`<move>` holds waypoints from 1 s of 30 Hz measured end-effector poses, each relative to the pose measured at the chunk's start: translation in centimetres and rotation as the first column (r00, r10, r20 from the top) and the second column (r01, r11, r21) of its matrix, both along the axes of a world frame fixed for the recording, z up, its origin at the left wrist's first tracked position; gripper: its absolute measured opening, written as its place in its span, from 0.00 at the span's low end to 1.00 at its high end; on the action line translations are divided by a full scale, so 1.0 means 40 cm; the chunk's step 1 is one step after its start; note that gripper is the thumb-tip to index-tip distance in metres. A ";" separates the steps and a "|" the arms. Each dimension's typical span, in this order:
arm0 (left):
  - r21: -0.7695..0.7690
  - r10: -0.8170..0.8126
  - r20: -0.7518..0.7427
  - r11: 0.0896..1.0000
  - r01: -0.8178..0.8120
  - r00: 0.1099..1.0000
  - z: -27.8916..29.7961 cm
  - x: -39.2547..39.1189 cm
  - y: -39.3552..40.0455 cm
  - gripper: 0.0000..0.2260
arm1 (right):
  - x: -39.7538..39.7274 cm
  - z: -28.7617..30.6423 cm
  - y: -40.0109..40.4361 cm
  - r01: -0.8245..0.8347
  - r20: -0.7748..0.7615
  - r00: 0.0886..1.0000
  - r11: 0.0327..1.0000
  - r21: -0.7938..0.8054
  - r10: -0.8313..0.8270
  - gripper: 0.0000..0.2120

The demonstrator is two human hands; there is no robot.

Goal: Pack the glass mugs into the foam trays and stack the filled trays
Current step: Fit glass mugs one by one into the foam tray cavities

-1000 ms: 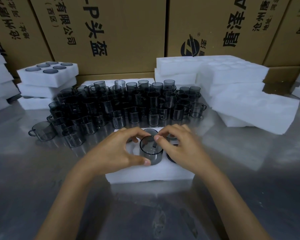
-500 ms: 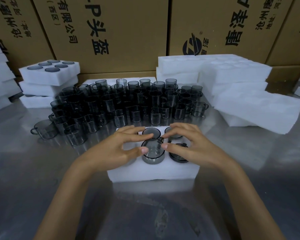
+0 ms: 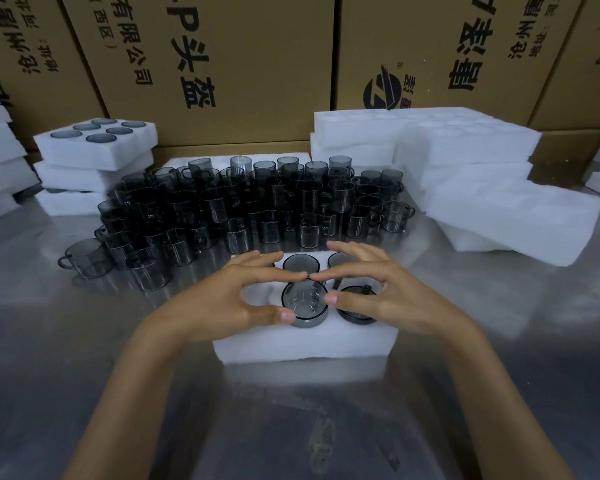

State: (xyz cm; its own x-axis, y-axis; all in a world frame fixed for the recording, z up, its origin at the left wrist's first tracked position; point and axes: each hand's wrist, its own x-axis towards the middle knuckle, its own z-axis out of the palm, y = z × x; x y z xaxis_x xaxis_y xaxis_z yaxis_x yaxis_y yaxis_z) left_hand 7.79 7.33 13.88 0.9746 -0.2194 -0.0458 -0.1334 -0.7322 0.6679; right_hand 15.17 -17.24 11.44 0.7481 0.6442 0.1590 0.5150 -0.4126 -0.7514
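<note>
Filled trays (image 3: 94,147): far left, stacked white foam blocks; mug rims show as dark discs, bodies hidden.
Loose mugs (image 3: 250,202): smoky glass cylinders, crowded, handles hard to separate.
Left hand (image 3: 229,303): thumb and forefinger pinch the mug (image 3: 305,302) rim.
Mug: half-sunk in the near foam tray (image 3: 302,344), middle pocket.
Right hand (image 3: 392,299): fingertips pinch the same rim, partly covering neighbouring pockets.
Empty trays (image 3: 465,174): far right, pockets barely visible.

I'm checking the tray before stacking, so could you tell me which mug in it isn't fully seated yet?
The front middle mug, between both hands' fingertips: its rim stands above the foam tray, unlike its neighbours.
</note>
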 end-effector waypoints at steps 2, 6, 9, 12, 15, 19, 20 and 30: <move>0.034 0.010 -0.011 0.999 -0.009 1.000 -0.005 0.003 -0.002 0.26 | 0.000 -0.005 0.004 0.009 -0.014 1.000 0.999 -0.035 -0.009 0.17; 0.100 0.011 -0.022 0.995 -0.009 1.000 -0.017 0.009 -0.010 0.24 | -0.003 -0.010 0.012 0.029 0.001 1.000 0.995 -0.098 -0.029 0.19; 0.135 0.020 -0.040 0.991 -0.014 0.999 -0.021 0.014 -0.017 0.21 | -0.005 -0.011 0.015 0.038 0.001 0.999 0.991 -0.125 -0.038 0.19; 0.154 0.028 -0.075 0.988 -0.016 0.997 -0.027 0.019 -0.018 0.20 | -0.007 -0.012 0.019 0.056 0.006 0.998 0.989 -0.137 -0.056 0.18; 0.153 0.024 -0.108 0.988 -0.007 0.994 -0.034 0.021 -0.014 0.19 | -0.009 -0.012 0.028 0.071 -0.004 0.997 0.986 -0.151 -0.073 0.17; 0.077 0.026 -0.045 0.997 -0.022 0.999 -0.037 0.024 -0.010 0.18 | -0.008 -0.014 0.028 0.058 -0.006 0.998 0.989 -0.135 -0.060 0.17; 0.021 0.046 0.005 0.999 -0.046 0.999 -0.037 0.027 -0.006 0.18 | -0.006 -0.015 0.029 0.072 -0.017 0.997 0.993 -0.092 -0.074 0.16; -0.064 0.823 0.404 0.460 -0.885 0.399 -0.136 0.056 0.214 0.25 | 0.033 -0.032 0.038 0.463 -0.275 0.884 0.795 0.392 -0.379 0.10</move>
State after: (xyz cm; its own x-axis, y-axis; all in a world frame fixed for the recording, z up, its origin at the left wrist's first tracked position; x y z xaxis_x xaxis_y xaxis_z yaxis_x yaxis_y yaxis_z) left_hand 10.02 15.89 8.46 0.5939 0.7165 0.3660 0.4357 -0.6689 0.6023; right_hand 16.48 -15.72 10.14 0.9704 0.1532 0.1865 0.2114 -0.1668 -0.9631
